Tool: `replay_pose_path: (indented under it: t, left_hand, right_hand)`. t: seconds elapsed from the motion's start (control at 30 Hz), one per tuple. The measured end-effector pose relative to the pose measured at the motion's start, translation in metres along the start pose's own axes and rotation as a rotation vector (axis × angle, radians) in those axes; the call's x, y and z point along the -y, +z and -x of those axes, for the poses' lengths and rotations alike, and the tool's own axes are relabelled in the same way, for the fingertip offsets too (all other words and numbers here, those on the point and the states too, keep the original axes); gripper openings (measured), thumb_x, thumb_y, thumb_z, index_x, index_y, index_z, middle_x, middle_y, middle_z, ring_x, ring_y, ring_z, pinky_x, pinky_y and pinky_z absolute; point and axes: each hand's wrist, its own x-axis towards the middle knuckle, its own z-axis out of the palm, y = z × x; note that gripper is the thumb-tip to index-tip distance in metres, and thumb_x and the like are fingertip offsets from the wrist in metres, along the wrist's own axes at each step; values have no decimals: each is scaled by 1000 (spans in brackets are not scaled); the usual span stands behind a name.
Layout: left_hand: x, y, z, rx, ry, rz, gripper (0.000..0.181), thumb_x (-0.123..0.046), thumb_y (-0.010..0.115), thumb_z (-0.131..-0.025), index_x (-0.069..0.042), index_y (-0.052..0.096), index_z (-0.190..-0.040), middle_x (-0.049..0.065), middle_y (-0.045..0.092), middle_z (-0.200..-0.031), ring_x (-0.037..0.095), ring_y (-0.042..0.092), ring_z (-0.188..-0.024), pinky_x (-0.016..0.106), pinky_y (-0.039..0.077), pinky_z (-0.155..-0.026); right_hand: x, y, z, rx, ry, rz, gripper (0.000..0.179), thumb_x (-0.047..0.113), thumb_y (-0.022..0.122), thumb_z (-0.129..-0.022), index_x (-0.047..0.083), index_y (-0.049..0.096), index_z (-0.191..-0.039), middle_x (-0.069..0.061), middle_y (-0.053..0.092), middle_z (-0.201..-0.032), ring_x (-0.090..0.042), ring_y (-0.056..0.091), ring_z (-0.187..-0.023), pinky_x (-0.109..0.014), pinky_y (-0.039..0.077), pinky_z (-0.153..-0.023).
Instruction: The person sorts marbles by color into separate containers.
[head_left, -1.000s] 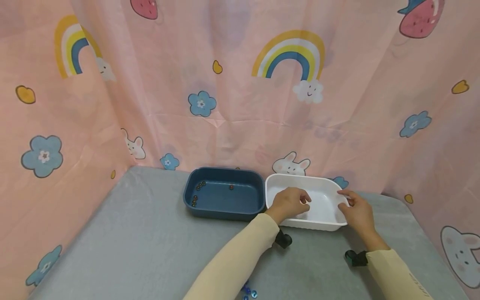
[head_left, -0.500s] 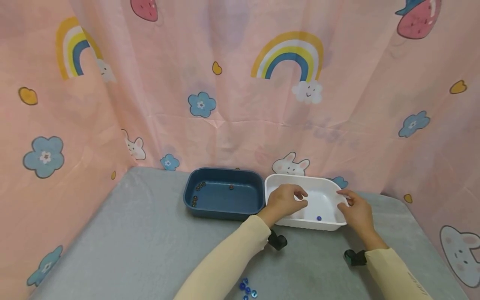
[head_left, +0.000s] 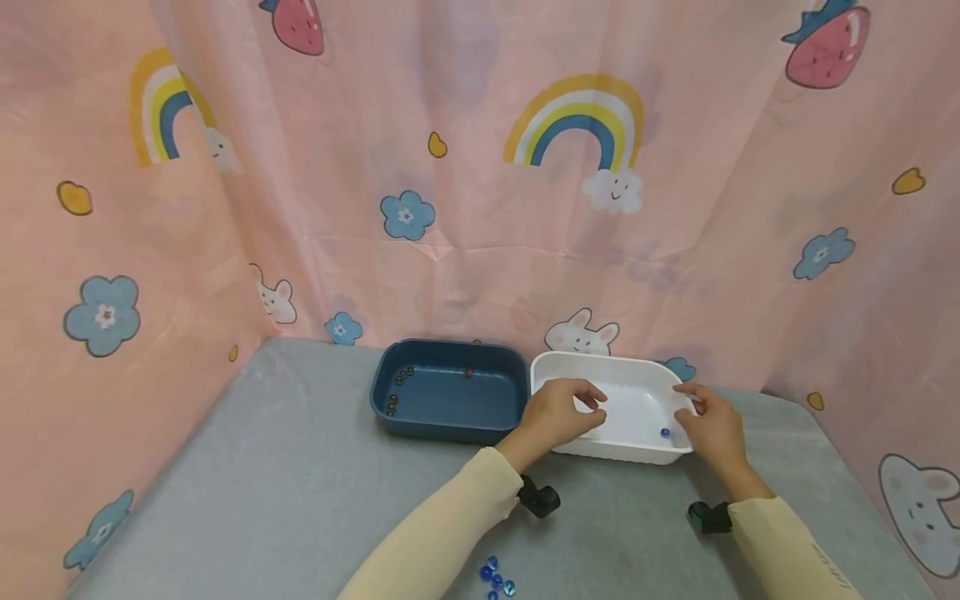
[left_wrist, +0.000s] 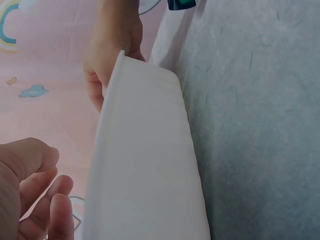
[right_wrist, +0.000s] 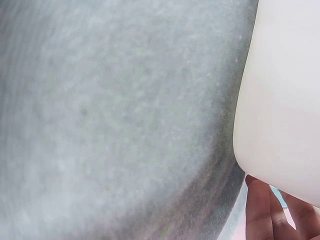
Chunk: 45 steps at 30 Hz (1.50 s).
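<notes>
In the white tray [head_left: 633, 429]: one blue marble [head_left: 665, 432], toward the near right corner.
Marble small, round, glossy, deep blue with a light spot; tray plain, rectangular, corners rounded. Right hand [head_left: 716, 427] grips the tray's right end at the rim; left hand [head_left: 553, 417] over the left part, relaxed, thumb and fingertips apart. Right sleeve [head_left: 783, 542] bears dark lettering, too small to read.

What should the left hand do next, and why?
Probably the left hand should move to the blue beads on the table and pinch one: it looks empty, one blue bead lies in the white tray, and the right hand holds the tray's end.
</notes>
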Motion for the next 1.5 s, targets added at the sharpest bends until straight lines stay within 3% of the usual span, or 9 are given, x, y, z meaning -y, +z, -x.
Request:
replay_pose_path:
  t: [0.47, 0.7, 0.97, 1.27, 1.5]
  left_hand:
    - [-1, -17, 27, 27, 80, 51, 17, -28, 70, -84, -25, 74, -100, -20, 67, -85, -2, 50, -66, 18, 41, -56]
    - [-1, -26, 42, 56, 73, 58, 14, -28, 72, -83, -30, 74, -96, -21, 66, -83, -1, 49, -56, 18, 42, -51]
    - [-3, -37, 62, 82, 59, 61, 14, -26, 73, -82, -28, 74, -96, -21, 67, -82, -1, 49, -54, 18, 42, -51]
    - [0, -47, 81, 116, 97, 36, 18, -26, 75, -80, -29, 74, -98, -20, 68, -84, -5, 48, -52, 16, 40, -49]
    - [4, -56, 93, 134, 130, 30, 17, -25, 75, -81, -29, 74, -98, -19, 68, -86, -5, 48, -53, 16, 42, -51]
  right_hand:
    - [0, 0, 0, 5, 27, -9, 42, 6, 54, -88, 1, 56, -130, -33, 52, -131, -45, 55, -109, -58, 48, -87]
    - [1, -1, 0, -12, -9, 7, 41, 6, 54, -87, 1, 58, -127, -33, 58, -122, -41, 60, -99, -46, 51, -72]
    - [1, -2, 1, -2, -16, 10, 40, 7, 55, -87, 1, 58, -127, -33, 58, -121, -38, 59, -94, -39, 49, -67]
    - [2, -2, 2, 16, 19, 3, 41, 8, 54, -89, 2, 56, -130, -33, 54, -128, -44, 55, -106, -56, 49, -83]
    - [1, 0, 0, 20, 24, 0, 41, 8, 54, -90, 2, 55, -130, -33, 55, -127, -43, 55, -106, -54, 49, -83]
